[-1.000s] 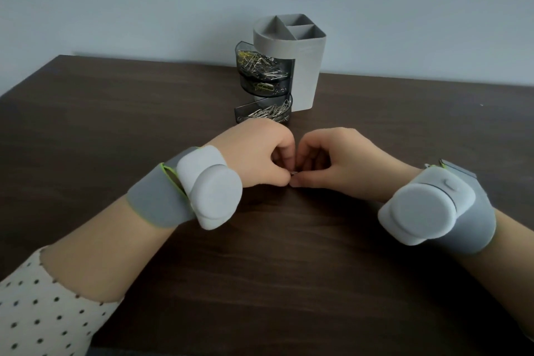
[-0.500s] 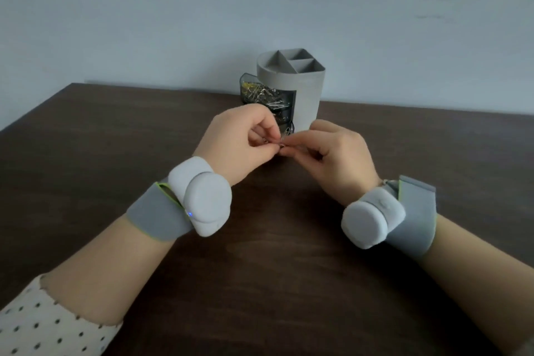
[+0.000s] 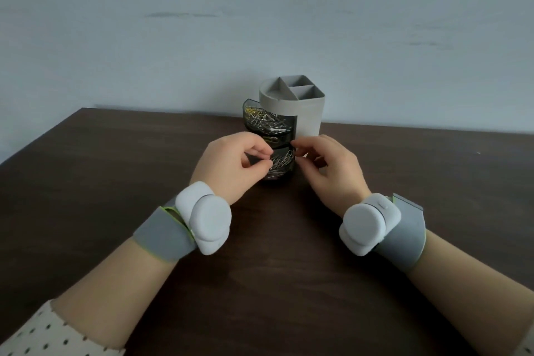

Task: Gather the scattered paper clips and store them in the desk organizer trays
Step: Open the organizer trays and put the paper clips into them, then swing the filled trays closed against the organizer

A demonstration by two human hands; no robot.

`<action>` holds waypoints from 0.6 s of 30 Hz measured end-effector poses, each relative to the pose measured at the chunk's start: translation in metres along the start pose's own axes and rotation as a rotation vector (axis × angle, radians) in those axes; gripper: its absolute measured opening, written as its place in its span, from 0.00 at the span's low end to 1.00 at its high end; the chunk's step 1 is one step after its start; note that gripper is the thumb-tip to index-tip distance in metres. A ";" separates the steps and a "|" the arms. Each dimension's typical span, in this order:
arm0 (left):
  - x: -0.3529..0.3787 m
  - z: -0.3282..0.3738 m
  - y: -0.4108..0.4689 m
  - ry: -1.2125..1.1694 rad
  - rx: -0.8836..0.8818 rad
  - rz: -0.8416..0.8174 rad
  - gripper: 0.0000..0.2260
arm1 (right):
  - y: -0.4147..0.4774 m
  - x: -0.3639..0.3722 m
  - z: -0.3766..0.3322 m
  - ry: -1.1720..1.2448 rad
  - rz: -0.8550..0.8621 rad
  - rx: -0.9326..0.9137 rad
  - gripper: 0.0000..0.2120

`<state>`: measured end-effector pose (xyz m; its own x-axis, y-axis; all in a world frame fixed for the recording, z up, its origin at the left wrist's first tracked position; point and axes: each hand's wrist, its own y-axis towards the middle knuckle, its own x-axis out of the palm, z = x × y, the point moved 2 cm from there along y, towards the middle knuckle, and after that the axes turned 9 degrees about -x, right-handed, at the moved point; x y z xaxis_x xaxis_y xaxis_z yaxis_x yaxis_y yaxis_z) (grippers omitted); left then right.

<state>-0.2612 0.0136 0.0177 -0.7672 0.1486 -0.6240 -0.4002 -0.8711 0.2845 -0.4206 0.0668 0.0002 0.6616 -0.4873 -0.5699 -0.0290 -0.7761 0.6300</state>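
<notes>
Likely deposit step: left hand (image 3: 231,166), right hand (image 3: 331,169) at bottom tray (image 3: 278,180) of organizer (image 3: 309,118), fingers (image 3: 261,150) pinched; what they hold too small to tell. Next: release inside tray.

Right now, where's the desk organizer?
Head view, centre: the desk organizer stands near the far edge of the table, just behind the left hand and right hand.
</notes>
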 end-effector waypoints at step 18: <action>0.007 -0.026 0.019 -0.264 -0.343 0.152 0.12 | 0.004 0.001 0.013 0.128 0.160 0.312 0.16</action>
<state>-0.2609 -0.0146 0.0002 -0.9236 0.0823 -0.3743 -0.1182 -0.9903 0.0737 -0.4303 0.0581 -0.0048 0.7181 -0.5733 -0.3945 -0.3532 -0.7887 0.5033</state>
